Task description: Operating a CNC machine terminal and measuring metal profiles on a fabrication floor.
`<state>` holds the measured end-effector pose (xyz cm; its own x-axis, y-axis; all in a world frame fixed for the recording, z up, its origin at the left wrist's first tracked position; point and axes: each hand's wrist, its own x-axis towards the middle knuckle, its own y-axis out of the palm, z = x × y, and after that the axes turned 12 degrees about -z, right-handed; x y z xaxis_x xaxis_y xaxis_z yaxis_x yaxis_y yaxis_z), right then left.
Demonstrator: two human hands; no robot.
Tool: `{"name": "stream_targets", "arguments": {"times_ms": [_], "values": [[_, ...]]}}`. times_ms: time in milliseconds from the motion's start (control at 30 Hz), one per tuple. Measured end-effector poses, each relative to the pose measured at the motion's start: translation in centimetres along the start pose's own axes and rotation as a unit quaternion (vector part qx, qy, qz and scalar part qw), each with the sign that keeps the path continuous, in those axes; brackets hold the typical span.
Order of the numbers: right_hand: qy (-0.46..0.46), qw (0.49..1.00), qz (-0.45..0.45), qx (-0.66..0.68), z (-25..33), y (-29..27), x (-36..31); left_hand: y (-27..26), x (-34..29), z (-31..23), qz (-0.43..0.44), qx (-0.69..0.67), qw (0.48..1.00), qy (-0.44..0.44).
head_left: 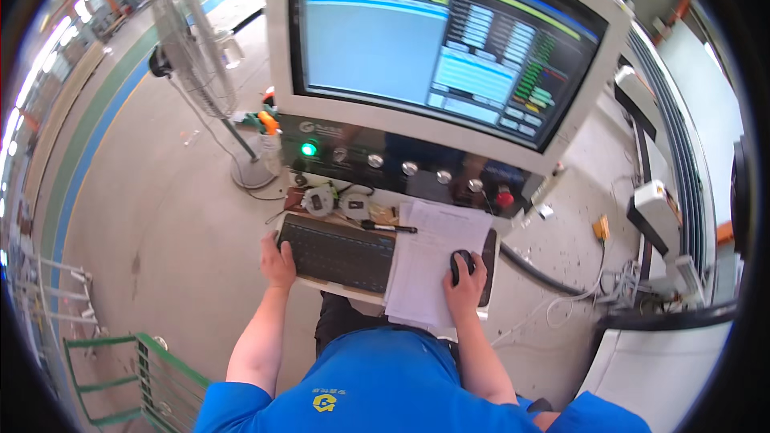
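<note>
My right hand is closed over a black computer mouse, which lies on a stack of white printed sheets. At the left end of a black keyboard, my left hand grips the edge of the keyboard tray, thumb near the keyboard's corner; its fingertips are partly hidden. A black marker pen lies across the top of the papers. Behind the keyboard sit two round tape measures, one beside the other.
A large lit monitor stands over a dark control panel with knobs, a green light and a red button. A standing fan is at left, a green metal frame lower left. Cables cross the floor at right.
</note>
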<state>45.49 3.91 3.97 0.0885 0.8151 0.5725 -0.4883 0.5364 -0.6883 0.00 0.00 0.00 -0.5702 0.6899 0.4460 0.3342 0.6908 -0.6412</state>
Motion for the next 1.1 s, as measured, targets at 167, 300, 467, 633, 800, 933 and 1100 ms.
{"name": "stream_targets", "arguments": {"times_ms": [167,300,467,633,800,933,1100], "values": [[0.005,1.000,-0.030,-0.001,-0.1,-0.4,0.9,0.9,0.1,-0.5,-0.017,0.007,1.000,0.003],[0.001,1.000,-0.017,0.018,-0.4,-0.6,0.5,0.8,0.2,-0.7,0.002,0.009,1.000,0.016],[0.015,1.000,0.001,0.006,-0.1,-0.8,0.5,0.2,0.3,-1.3,0.012,0.025,1.000,0.015],[0.013,1.000,-0.009,0.008,-0.3,-0.7,0.4,0.1,0.3,-1.4,0.010,0.027,1.000,0.014],[0.016,1.000,-0.016,-0.001,-0.3,-0.6,0.4,0.3,0.3,-1.0,0.006,0.029,0.999,0.014],[0.018,1.000,-0.019,0.008,-0.2,-0.5,0.4,0.0,0.4,-1.2,0.010,0.031,0.999,0.009],[0.017,1.000,-0.023,0.010,-0.2,-0.7,0.5,-0.1,0.4,-1.7,0.030,0.039,0.999,-0.015]]}}
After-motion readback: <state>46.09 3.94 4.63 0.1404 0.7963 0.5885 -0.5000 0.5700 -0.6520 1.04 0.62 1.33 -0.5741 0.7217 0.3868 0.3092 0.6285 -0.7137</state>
